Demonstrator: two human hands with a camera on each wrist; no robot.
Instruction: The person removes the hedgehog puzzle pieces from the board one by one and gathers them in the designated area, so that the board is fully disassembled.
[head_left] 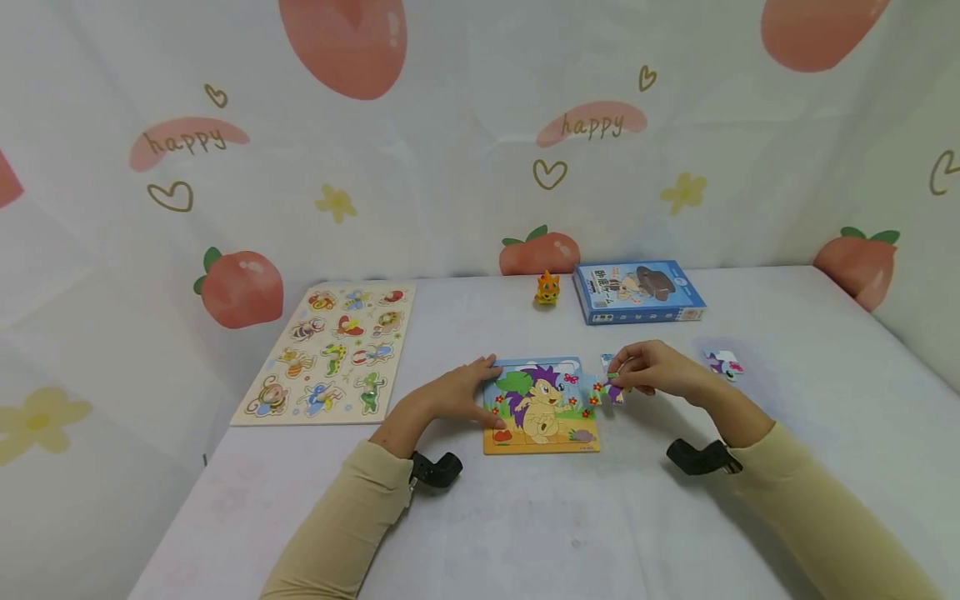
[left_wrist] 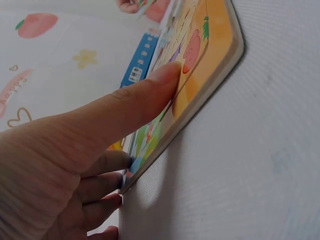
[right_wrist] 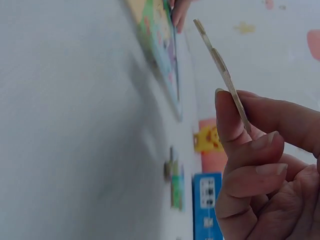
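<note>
And here, just below centre frame, the left hand [head_left: 456, 393] lies spread at the left side of the hedgehog puzzle board [head_left: 542, 448], while the right hand [head_left: 651, 367], right of centre, pinches a puzzle piece [head_left: 600, 392], seemingly flower-printed, partly hidden.

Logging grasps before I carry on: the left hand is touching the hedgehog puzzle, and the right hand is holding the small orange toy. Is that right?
Not quite: the right hand is holding a puzzle piece, seen edge-on between the fingers in the right wrist view, not the toy. The left hand is touching the hedgehog puzzle, as you say.
</note>
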